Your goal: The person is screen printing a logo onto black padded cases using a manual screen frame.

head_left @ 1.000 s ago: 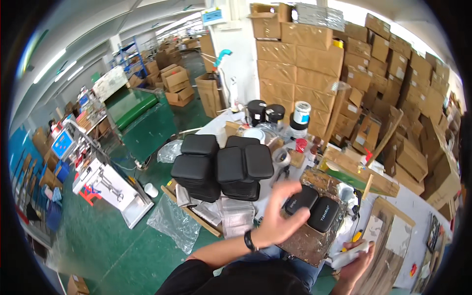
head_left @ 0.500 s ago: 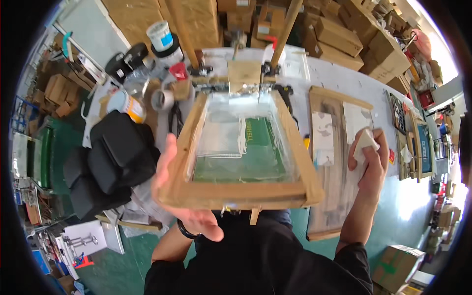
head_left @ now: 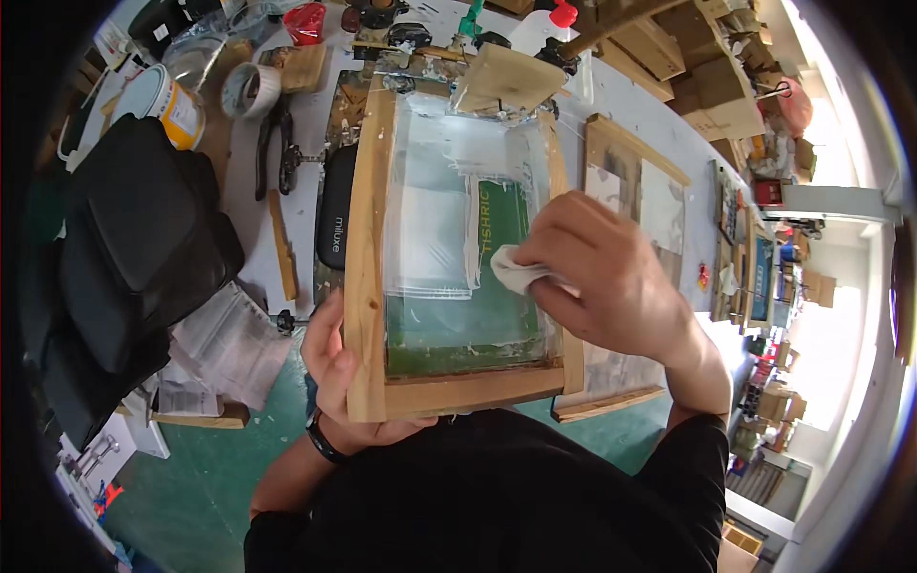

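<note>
A wooden screen-printing frame (head_left: 366, 277) is in front of me, its far end at a hinge clamp (head_left: 420, 72). Its mesh (head_left: 444, 325) is green, with a pale patch on the left and a yellow lettered strip beside it. My left hand (head_left: 330, 382) grips the near left corner, thumb side up along the rail and fingers partly hidden underneath. A crumpled white cloth (head_left: 519, 270) is pinched in my right hand (head_left: 602, 272), over the right part of the mesh. Whether the cloth touches the mesh I cannot tell. Beside the left rail lies a black case (head_left: 335, 210).
Black cases (head_left: 153, 248) are piled at the left, near a tape roll (head_left: 250, 91), pliers (head_left: 277, 148), a wooden stick (head_left: 283, 244) and a white-and-yellow tub (head_left: 162, 105). Another wooden-edged board (head_left: 611, 148) lies on the right. Cardboard boxes (head_left: 712, 95) stand behind the table.
My right hand has brought the cloth from above the right-hand board to over the mesh. My left hand has closed on the frame's near left corner. The view has turned and moved closer.
</note>
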`<state>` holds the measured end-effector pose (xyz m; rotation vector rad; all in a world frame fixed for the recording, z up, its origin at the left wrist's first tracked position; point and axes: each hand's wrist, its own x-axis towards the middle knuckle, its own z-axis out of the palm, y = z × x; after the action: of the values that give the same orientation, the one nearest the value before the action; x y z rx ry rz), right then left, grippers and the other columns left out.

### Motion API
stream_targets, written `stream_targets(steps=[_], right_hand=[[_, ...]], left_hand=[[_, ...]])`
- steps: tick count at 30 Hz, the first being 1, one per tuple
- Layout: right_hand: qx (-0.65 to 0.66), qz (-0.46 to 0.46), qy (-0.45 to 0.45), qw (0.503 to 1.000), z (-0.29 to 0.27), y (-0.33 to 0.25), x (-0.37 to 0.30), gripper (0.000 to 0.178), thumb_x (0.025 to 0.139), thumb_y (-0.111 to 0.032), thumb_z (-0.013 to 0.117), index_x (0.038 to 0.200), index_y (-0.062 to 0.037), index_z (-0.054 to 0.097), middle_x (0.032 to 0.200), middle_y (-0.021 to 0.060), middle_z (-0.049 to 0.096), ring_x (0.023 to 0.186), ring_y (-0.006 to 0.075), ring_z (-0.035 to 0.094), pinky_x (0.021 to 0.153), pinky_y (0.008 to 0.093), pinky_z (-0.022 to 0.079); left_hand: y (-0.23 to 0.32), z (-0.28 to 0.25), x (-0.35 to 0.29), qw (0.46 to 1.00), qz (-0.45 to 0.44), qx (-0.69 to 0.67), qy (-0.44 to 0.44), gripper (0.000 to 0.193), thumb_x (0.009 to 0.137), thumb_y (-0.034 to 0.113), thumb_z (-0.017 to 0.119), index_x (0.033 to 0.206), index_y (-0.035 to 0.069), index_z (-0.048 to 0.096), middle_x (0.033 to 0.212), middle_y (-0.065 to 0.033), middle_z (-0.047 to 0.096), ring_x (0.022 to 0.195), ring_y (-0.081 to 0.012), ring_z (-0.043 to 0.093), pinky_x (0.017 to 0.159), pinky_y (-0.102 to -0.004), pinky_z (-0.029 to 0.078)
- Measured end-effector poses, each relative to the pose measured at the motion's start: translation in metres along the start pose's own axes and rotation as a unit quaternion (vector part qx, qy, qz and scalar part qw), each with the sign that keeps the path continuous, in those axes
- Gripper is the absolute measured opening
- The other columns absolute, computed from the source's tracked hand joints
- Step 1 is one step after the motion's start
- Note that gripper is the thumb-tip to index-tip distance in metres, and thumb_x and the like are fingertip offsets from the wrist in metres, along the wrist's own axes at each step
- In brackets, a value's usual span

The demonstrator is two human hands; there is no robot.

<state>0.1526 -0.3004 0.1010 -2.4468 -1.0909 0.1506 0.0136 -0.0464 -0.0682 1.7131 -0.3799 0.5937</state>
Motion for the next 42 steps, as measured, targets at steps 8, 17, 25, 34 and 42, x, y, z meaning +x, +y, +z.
stream_targets(steps=[8, 17, 25, 34, 42], right_hand=[[-0.087, -0.003, -0.049, 0.995, 0.006, -0.015, 0.009, 0.026, 0.077, 0.008, 0.079, 0.100, -0.0030, 0.075, 0.097, 0.0052, 0.066, 0.078, 0.0230, 0.063, 0.069, 0.0345, 0.052], [-0.117, -0.016, -0.077, 0.990, 0.003, -0.019, 0.020, 0.024, 0.078, 0.011, 0.077, 0.097, -0.0032, 0.075, 0.093, 0.0046, 0.064, 0.073, 0.0216, 0.061, 0.064, 0.0329, 0.050], [-0.144, -0.010, -0.054, 0.988, 0.008, -0.013, 0.025, 0.021, 0.078, 0.009, 0.078, 0.094, -0.0035, 0.076, 0.090, 0.0044, 0.063, 0.071, 0.0215, 0.060, 0.063, 0.0335, 0.049], [-0.125, -0.014, -0.052, 0.991, 0.009, -0.001, 0.033, 0.020, 0.077, 0.009, 0.077, 0.093, -0.0036, 0.076, 0.090, 0.0048, 0.064, 0.071, 0.0222, 0.061, 0.064, 0.0341, 0.049], [-0.090, -0.008, -0.068, 0.994, 0.005, -0.004, 0.024, 0.021, 0.075, 0.009, 0.076, 0.092, -0.0037, 0.076, 0.091, 0.0051, 0.066, 0.071, 0.0228, 0.061, 0.065, 0.0346, 0.050]], left_hand=[[0.002, -0.004, 0.008, 0.999, -0.005, -0.036, -0.011, 0.100, 0.082, 0.049, 0.099, 0.159, 0.022, 0.041, 0.168, -0.0304, 0.032, 0.152, -0.0512, 0.042, 0.122, -0.0646, 0.044], [0.000, 0.002, 0.005, 0.999, -0.007, -0.053, 0.004, 0.092, 0.079, 0.046, 0.102, 0.149, 0.017, 0.049, 0.163, -0.0324, 0.035, 0.150, -0.0513, 0.044, 0.123, -0.0650, 0.042], [-0.001, 0.000, 0.004, 0.999, -0.011, -0.035, -0.011, 0.102, 0.081, 0.054, 0.098, 0.160, 0.026, 0.040, 0.167, -0.0301, 0.031, 0.152, -0.0507, 0.043, 0.122, -0.0653, 0.046], [-0.002, 0.000, 0.001, 0.999, -0.009, -0.038, -0.008, 0.106, 0.081, 0.057, 0.098, 0.164, 0.028, 0.038, 0.168, -0.0291, 0.030, 0.153, -0.0500, 0.042, 0.121, -0.0647, 0.048], [-0.008, 0.002, 0.001, 0.999, 0.002, -0.032, -0.012, 0.109, 0.078, 0.058, 0.099, 0.163, 0.028, 0.039, 0.168, -0.0286, 0.029, 0.153, -0.0494, 0.042, 0.122, -0.0645, 0.048]])
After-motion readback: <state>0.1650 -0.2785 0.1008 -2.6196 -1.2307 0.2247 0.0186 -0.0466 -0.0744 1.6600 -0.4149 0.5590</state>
